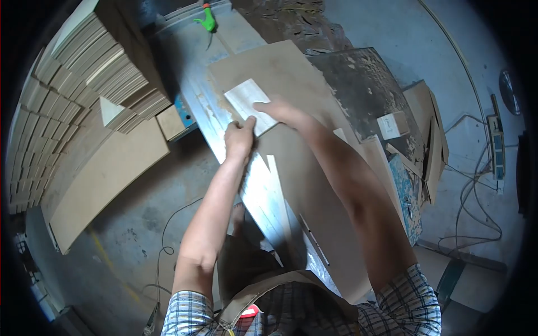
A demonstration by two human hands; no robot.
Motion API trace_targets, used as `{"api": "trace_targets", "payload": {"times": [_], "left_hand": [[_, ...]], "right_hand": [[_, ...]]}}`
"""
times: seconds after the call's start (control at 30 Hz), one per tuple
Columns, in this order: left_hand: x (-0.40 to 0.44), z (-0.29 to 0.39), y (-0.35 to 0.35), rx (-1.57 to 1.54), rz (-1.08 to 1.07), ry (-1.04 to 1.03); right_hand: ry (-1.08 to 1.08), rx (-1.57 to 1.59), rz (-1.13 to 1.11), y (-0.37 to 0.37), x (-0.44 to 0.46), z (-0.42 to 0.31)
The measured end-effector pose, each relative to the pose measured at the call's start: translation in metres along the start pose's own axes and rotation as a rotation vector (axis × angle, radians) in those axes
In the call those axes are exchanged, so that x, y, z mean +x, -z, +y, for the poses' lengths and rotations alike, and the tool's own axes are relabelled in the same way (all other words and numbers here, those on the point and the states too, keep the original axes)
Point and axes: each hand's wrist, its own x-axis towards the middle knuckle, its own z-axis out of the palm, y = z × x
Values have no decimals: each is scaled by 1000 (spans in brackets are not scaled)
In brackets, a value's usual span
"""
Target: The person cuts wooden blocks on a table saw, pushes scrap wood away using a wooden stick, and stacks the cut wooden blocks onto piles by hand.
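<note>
A small pale rectangular wooden panel (245,97) lies on a larger brown board (291,64) on the worktable. My left hand (240,137) is closed at the panel's near left edge, with the thumb against its corner. From the right, my right hand (280,111) grips the panel, thumb on the top face and the other fingers hidden beyond the edge. A narrow pale wood strip (273,168) lies lengthwise on the table, nearer to my body. The table's bare metal surface (253,182) shows along the left side of the brown board.
Tall stacks of cut boards (84,67) stand at the left beside a curved pale panel (112,173). A green air blow gun (208,22) lies at the table's far end. Right of the table are a small white box (393,125) and cables (468,196) on the floor.
</note>
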Motion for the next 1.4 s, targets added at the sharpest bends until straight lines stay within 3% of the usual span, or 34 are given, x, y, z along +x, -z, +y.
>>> {"api": "trace_targets", "payload": {"times": [0.13,0.2,0.3,0.37,0.53,0.63,0.7,0.77,0.83,0.93,1.0,1.07,1.13,1.33,1.4], "left_hand": [[3,8,5,-59,-33,38],[3,9,7,-89,-7,6],[-13,28,28,-308,-147,117],[-17,25,41,-392,-185,125],[-44,2,117,-684,-469,90],[-82,0,180,-893,-409,127],[-99,-9,229,-916,-287,152],[-96,-21,282,-873,-166,118],[-85,-15,335,-792,-40,100],[-43,20,389,-669,109,14],[1,38,418,-695,32,-131],[38,64,432,-711,8,-159],[74,84,441,-661,22,-136],[111,121,415,-528,90,42],[111,125,406,-465,105,79]], "right_hand": [[-51,271,-131,-9,14,27],[-104,222,-19,-7,-4,9],[-185,218,72,-12,-14,3],[-199,284,37,-17,-27,-6],[-117,433,-36,-28,-106,-67],[-153,624,-44,-55,-146,-53],[53,333,194,-81,-190,-40],[213,-184,349,-102,-220,-2],[140,-298,379,-122,-249,25],[9,-320,301,-139,-281,46],[-103,-261,221,-148,-289,59],[-24,-359,250,-155,-290,77],[46,-458,280,-156,-289,80],[30,-359,273,-147,-286,60],[184,-411,298,-149,-287,68]]}}
